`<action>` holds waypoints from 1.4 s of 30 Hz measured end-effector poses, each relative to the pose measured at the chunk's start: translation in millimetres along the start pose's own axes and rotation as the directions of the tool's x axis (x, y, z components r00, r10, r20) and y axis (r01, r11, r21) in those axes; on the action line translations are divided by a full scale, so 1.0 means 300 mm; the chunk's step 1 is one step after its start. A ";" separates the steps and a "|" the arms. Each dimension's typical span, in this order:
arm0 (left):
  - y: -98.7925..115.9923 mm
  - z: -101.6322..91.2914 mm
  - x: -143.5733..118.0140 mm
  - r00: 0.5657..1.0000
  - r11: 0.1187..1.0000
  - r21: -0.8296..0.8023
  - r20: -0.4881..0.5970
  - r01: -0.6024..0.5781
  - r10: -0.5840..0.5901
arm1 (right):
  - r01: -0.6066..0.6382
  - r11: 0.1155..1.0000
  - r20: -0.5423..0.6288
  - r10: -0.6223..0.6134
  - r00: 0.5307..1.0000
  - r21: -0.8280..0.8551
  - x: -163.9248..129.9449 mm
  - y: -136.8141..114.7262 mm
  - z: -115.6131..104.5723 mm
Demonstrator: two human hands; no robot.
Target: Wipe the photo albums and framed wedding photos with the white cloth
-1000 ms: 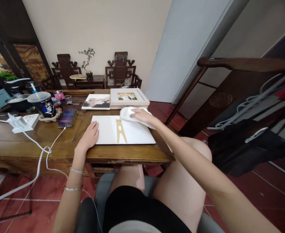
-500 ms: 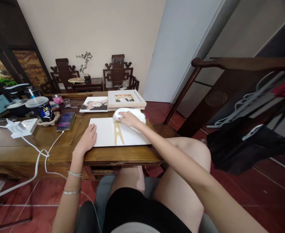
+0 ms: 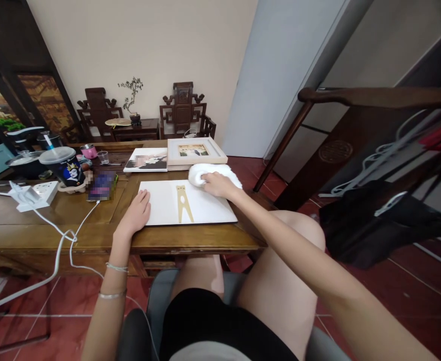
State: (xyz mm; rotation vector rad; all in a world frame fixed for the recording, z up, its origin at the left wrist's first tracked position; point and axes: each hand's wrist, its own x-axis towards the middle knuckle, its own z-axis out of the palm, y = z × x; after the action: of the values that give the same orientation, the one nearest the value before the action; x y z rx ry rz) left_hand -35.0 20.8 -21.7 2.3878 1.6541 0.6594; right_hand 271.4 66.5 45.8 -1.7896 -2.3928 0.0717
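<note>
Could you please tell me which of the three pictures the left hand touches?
The white panel with the tan figure: the left hand rests on its left edge, while the framed picture and photo panel lie beyond.

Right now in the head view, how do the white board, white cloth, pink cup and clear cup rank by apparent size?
1. White board
2. White cloth
3. Pink cup and clear cup: too alike to rank.

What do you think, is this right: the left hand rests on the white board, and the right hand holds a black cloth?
Not quite: the cloth is white, not black, as the head view shows. The right hand does hold it, and the left hand rests on the white board.
</note>
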 end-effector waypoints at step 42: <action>0.015 0.006 -0.001 1.000 1.000 0.013 -0.021 -0.019 0.019 | 0.479 0.870 0.091 -0.489 0.867 0.117 -0.395 -0.293 -0.054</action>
State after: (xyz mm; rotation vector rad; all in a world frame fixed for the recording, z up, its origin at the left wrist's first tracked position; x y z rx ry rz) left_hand -30.6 19.1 -21.7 2.4170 1.6510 0.6814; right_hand 223.1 -72.8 62.0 -1.1237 -2.7959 0.2277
